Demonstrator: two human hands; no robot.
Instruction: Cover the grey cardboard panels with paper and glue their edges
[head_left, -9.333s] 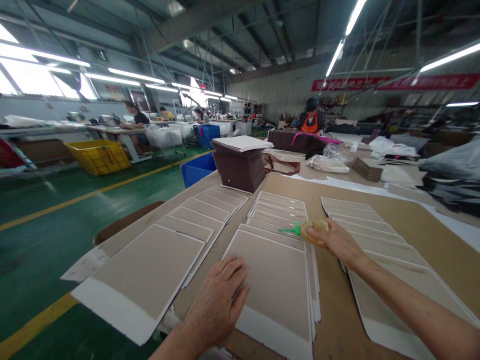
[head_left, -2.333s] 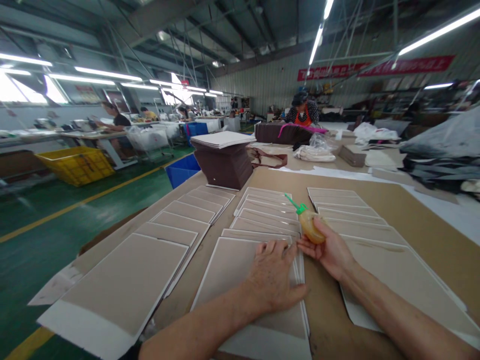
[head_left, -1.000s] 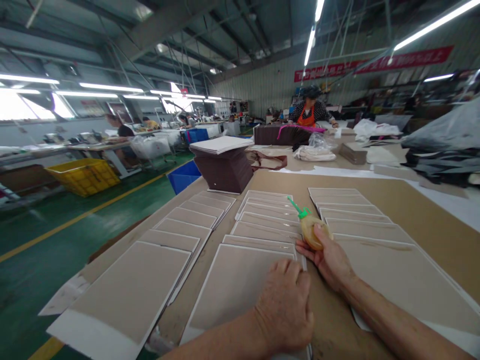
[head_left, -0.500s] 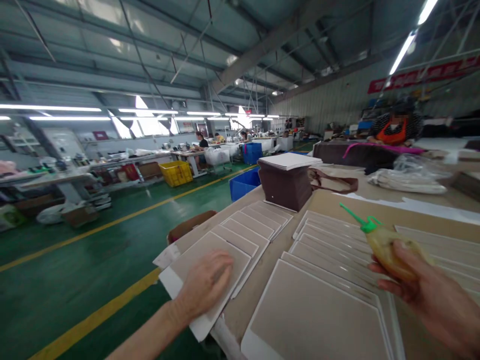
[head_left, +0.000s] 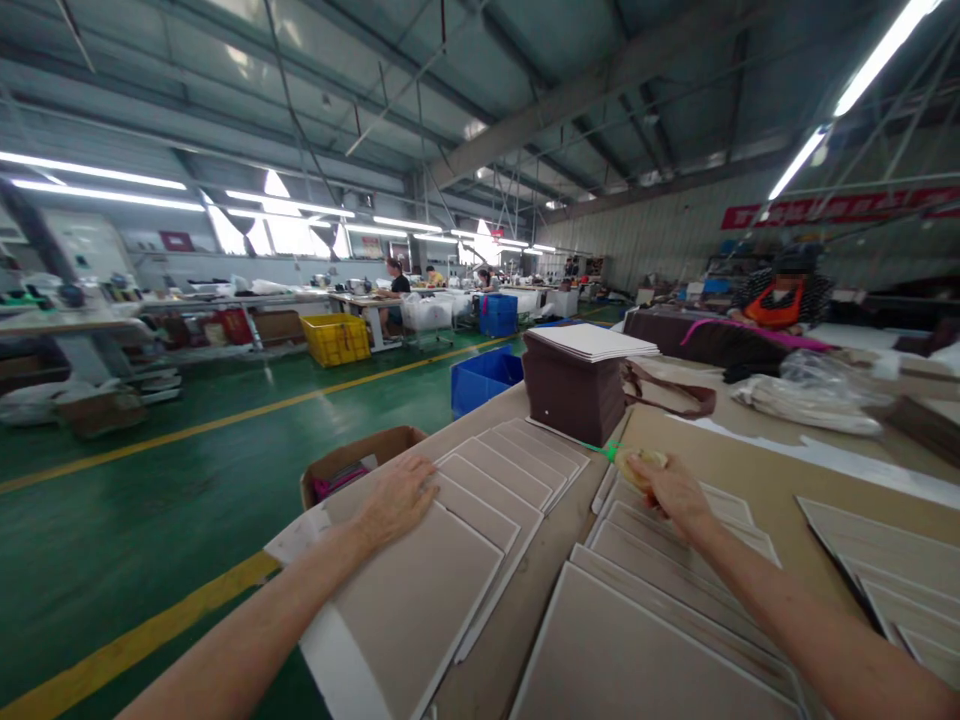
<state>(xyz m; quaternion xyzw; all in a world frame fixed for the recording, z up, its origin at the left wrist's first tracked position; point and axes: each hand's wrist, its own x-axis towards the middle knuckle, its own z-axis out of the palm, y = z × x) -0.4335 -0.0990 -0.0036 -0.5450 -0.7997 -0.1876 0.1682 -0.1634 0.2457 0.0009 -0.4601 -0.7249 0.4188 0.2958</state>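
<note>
My left hand (head_left: 397, 498) lies with fingers stretched out on the left row of overlapping beige panels (head_left: 420, 590), near their outer edge. In my right hand (head_left: 675, 490) is a yellowish squeeze bottle (head_left: 641, 462) with a thin green nozzle. The bottle is tilted on its side, its nozzle pointing left toward the far end of the left row. Below the right hand and forearm fans a middle row of panels (head_left: 645, 630), some with shiny streaks. A dark brown stack (head_left: 574, 385) topped with white sheets stands just beyond the nozzle.
More panels (head_left: 892, 550) overlap at the right. A brown strap (head_left: 675, 400) and a clear plastic bag (head_left: 810, 395) lie farther back. An open cardboard box (head_left: 360, 465) and a blue bin (head_left: 484, 380) stand left of the table. A person in orange (head_left: 780, 300) is across the table.
My right hand has carried the squeeze bottle left and away from me, over the far end of the middle row. My left hand has slid farther up the left row.
</note>
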